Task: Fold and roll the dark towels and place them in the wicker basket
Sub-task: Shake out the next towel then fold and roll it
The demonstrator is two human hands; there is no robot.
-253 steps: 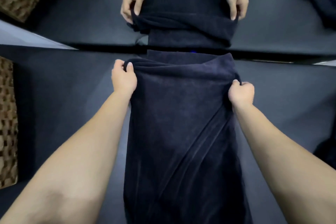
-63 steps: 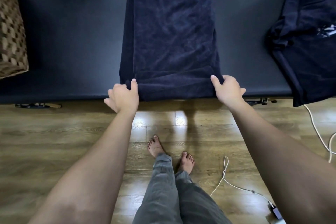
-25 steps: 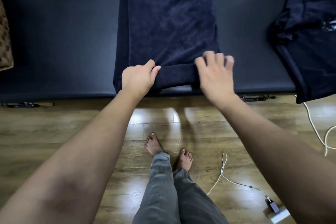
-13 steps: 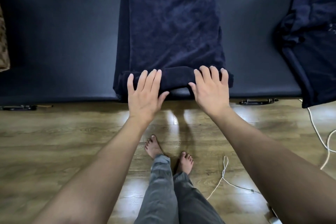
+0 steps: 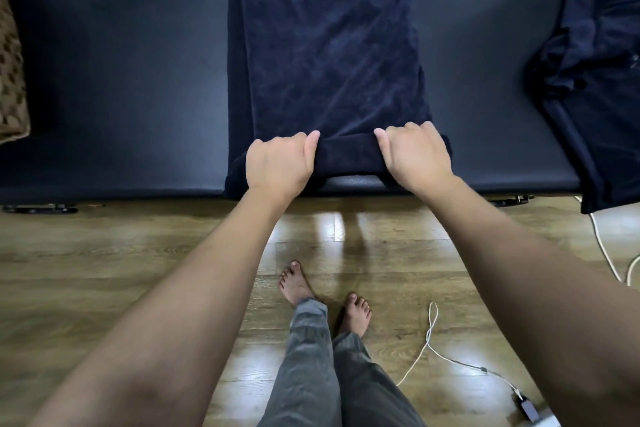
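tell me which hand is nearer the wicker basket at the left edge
Left. The left hand grips the towel roll on the side toward the wicker basket; the right hand grips it farther away.

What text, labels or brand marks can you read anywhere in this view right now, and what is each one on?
No readable text in this view.
Folded dark towel, gripped by the left hand and right hand: no label shows.
Second dark towel at the right: a small pale mark near the frame edge, too small and blurred to read.
Wicker basket, black table, charger on the floor: no lettering visible.
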